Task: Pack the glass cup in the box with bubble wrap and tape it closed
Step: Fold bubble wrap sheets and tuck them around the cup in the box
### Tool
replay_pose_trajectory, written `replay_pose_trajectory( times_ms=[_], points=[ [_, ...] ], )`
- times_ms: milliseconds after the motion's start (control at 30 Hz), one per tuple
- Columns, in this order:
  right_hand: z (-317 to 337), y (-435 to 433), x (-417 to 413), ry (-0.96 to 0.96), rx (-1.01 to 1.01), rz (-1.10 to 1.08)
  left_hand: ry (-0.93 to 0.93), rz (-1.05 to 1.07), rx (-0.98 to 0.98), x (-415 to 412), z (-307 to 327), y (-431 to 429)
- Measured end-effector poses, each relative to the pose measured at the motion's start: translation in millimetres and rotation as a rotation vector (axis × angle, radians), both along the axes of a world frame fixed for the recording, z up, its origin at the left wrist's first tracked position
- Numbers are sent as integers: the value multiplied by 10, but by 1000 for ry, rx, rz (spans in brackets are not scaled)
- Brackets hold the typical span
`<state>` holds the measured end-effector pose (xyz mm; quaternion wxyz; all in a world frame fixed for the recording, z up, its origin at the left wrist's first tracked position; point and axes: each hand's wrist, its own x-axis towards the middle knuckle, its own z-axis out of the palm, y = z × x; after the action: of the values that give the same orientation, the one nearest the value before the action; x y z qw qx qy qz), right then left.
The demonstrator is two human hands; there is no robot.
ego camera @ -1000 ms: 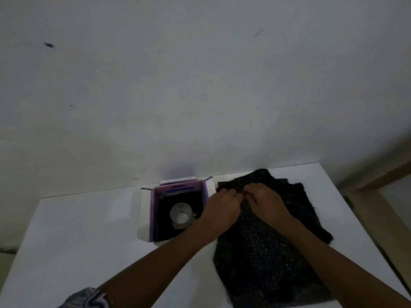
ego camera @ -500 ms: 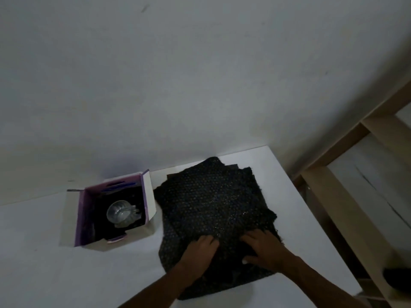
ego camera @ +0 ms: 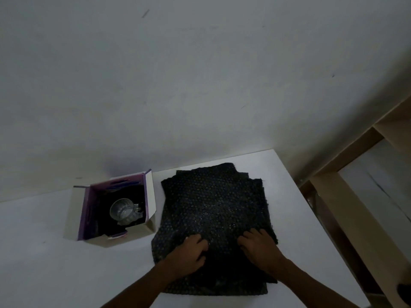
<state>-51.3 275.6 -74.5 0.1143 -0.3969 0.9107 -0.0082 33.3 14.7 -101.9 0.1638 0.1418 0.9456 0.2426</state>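
A stack of black bubble wrap (ego camera: 213,210) lies on the white table (ego camera: 44,263). My left hand (ego camera: 189,252) and my right hand (ego camera: 260,247) both rest on its near part, fingers curled into the top sheet. Left of the wrap stands an open box (ego camera: 150,196), white outside and purple inside. A clear glass cup (ego camera: 123,211) with a handle lies on its side inside the box on a dark lining. No tape is in view.
A plain grey wall rises behind the table. To the right, past the table's edge, stands a light wooden frame (ego camera: 347,207). A dark object (ego camera: 404,295) shows at the lower right corner.
My hands have moved from the far edge of the bubble wrap to its near part. The view has swung right and a little closer; the box and cup have not moved.
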Motion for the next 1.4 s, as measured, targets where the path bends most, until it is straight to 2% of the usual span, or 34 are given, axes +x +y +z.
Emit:
replay_pose_trajectory(
  times_ms=[133, 233, 333, 400, 467, 567, 633, 700, 733, 800, 867, 933, 1000, 1100, 1167, 1233, 1300, 1333, 1400],
  points=[
    [184, 36, -58, -132, -95, -30, -35, 198, 219, -94, 236, -96],
    [409, 6, -133, -191, -168, -35, -4, 295, 312, -225, 443, -167],
    [607, -82, -292, -152, -212, 43, -7, 356, 363, -388, 622, -297],
    [653, -149, -457, -144, -242, 50, 3, 378, 311, -495, 672, -380],
    [687, -240, -676, -199, -217, -60, 65, 416, 198, -589, 661, -428],
    [703, -426, -1059, -350, -197, -203, 304, 514, -63, -654, 599, -467],
    [642, -562, -1273, -429, -179, -227, 510, 439, -210, -658, 572, -420],
    [505, -677, -1426, -455, -143, -242, 649, 235, -203, -619, 534, -303],
    [418, -731, -1473, -452, -136, -253, 623, 132, -177, -579, 468, -244],
    [278, -845, -1494, -386, -118, -280, 409, 17, -240, -528, 292, -188],
    [177, -938, -1436, -188, -50, -279, 206, 31, -352, -503, 106, -202],
    [123, -953, -1259, 36, -14, -219, 129, 70, -375, -513, 30, -236],
    [98, -862, -1027, 49, -25, -54, 92, 102, -314, -529, 17, -228],
    [39, -660, -807, -77, 76, 147, 79, 204, -134, -570, 164, -260],
    [75, -548, -803, -218, 66, 168, 19, 245, -31, -593, 260, -306],
    [183, -495, -878, -441, -29, 103, -23, 243, 38, -590, 330, -357],
    [306, -500, -1014, -691, -48, -2, 12, 231, -1, -572, 344, -388],
    [356, -526, -1085, -761, -33, -36, 110, 214, -91, -572, 313, -398],
    [357, -595, -1199, -785, 14, -68, 295, 216, -202, -560, 293, -375]
  ],
)
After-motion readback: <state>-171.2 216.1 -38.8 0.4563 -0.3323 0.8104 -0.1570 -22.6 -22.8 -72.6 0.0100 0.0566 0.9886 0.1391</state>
